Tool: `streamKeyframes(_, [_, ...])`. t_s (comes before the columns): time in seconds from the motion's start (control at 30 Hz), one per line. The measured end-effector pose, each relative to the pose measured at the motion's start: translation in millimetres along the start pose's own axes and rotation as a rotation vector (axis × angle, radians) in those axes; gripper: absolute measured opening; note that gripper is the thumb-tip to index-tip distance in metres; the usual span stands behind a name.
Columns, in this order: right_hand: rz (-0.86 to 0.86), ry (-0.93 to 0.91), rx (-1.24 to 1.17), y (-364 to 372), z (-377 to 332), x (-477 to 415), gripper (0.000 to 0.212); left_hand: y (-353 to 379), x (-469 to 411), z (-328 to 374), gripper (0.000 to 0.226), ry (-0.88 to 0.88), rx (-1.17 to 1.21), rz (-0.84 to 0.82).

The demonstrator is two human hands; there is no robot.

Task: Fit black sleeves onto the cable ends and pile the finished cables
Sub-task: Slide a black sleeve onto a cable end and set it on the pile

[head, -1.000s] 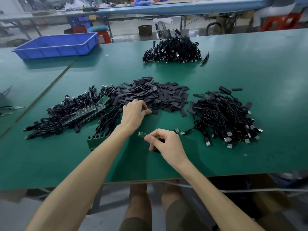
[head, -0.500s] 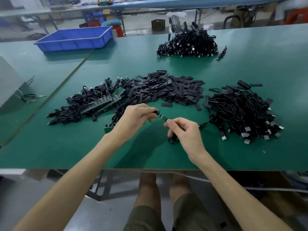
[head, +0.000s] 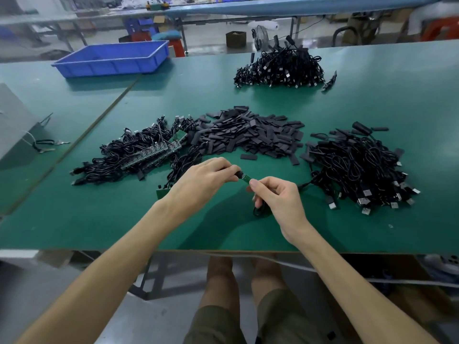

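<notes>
Black sleeve is barely started onto the cable's green board end, just above the near counter. Left hand fingers pinch the sleeve and right hand fingers pinch the board. There's a huge sleeve pile just beyond, so I'd guess loads to go.

One black sleeve, pinched by the left hand, meets the green board end held by the right hand. Behind them on the table lies a heap of loose sleeves, between a left cable pile and a right cable pile, with a far cable pile well beyond.
</notes>
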State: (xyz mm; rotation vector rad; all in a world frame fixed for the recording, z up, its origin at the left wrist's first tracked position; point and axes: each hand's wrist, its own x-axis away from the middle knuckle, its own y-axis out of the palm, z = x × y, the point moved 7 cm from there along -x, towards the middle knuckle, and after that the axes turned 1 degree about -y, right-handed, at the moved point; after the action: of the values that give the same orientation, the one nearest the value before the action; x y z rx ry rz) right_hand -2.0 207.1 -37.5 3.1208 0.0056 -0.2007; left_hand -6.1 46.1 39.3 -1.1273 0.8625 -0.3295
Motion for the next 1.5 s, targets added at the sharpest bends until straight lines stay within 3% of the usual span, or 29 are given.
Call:
streamKeyframes(0.2, [-0.060,0.034,0.000,3,4,-1,0.022,-2,1,-1,0.053,0.070,-0.114,-0.098])
streamKeyframes(0.37, [-0.084,0.025,-0.008,5,3,0,0.021,-2,2,3,0.058,0.121,-0.099,-0.118])
streamKeyframes(0.8, [-0.163,-0.003,0.018,11,-4,2,0.020,1,-2,12,0.050,0.040,-0.131,-0.183])
streamKeyframes(1.0, [-0.124,0.040,0.027,9,2,1,0.007,1,-4,14,0.053,0.073,-0.149,-0.245])
streamKeyframes(1.33, [-0.152,0.074,0.034,10,3,2,0.010,2,-1,24,0.025,0.124,-0.146,-0.218])
streamKeyframes(1.5, [-0.172,0.075,0.100,11,6,1,0.010,3,0,23,0.031,0.123,-0.183,-0.227])
